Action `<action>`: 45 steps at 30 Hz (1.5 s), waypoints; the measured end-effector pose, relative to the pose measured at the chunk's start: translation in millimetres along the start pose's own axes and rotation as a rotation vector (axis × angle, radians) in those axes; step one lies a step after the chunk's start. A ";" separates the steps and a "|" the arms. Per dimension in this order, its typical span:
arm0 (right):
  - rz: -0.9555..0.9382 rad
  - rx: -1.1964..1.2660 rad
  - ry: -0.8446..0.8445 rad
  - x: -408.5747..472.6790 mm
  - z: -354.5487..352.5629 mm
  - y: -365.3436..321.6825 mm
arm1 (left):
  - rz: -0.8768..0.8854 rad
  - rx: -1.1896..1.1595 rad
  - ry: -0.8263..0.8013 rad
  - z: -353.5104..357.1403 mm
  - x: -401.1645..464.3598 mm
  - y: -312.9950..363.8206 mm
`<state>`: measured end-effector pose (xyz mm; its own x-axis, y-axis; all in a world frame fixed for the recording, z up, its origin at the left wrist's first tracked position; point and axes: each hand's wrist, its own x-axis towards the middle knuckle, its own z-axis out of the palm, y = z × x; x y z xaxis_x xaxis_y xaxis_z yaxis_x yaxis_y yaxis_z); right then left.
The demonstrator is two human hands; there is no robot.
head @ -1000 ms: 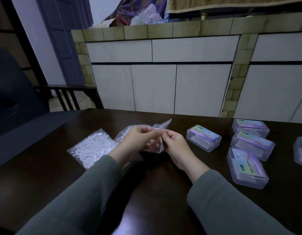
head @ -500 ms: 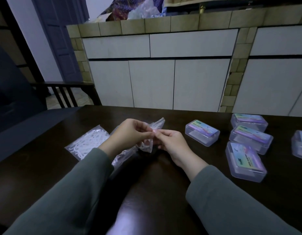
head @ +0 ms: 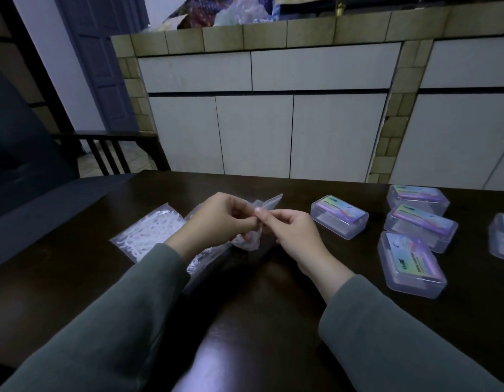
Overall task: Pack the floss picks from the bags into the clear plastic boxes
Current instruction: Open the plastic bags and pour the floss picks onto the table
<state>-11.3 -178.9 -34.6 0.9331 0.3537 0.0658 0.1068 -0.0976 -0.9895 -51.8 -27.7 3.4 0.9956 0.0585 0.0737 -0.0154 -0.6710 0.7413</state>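
- White cabinet doors (head: 253, 134) with tiled edging are seen behind a dark wooden table (head: 259, 306).
- One clear bag (head: 262, 210) is pinched at its top by the left hand (head: 219, 219) and the right hand (head: 296, 236), above the table.
- A second bag of floss picks (head: 149, 236) is laid flat to the left.
- Five closed clear plastic boxes (head: 339, 216) are set on the right.

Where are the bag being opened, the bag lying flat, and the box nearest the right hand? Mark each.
held bag (head: 270, 200), head view, on its upper corner above the fingers.
flat bag (head: 149, 236), head view, on its middle.
nearest box (head: 339, 215), head view, on its lid label.
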 end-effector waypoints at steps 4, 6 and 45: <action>0.053 -0.005 0.044 -1.6 0.2 -1.9 | 0.002 0.009 0.005 6.9 1.7 -1.3; 0.067 -0.004 0.036 -3.0 -1.0 -3.0 | -0.003 0.046 0.012 6.8 2.8 -1.1; -0.347 -0.870 0.148 -2.5 -3.5 2.7 | 0.141 0.134 0.124 11.2 2.5 -2.9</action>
<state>-12.2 -183.3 -37.0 0.8287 0.3774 0.4133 0.5494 -0.6892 -0.4724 -48.2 -34.0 -6.0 0.9653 0.0422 0.2578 -0.1329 -0.7704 0.6236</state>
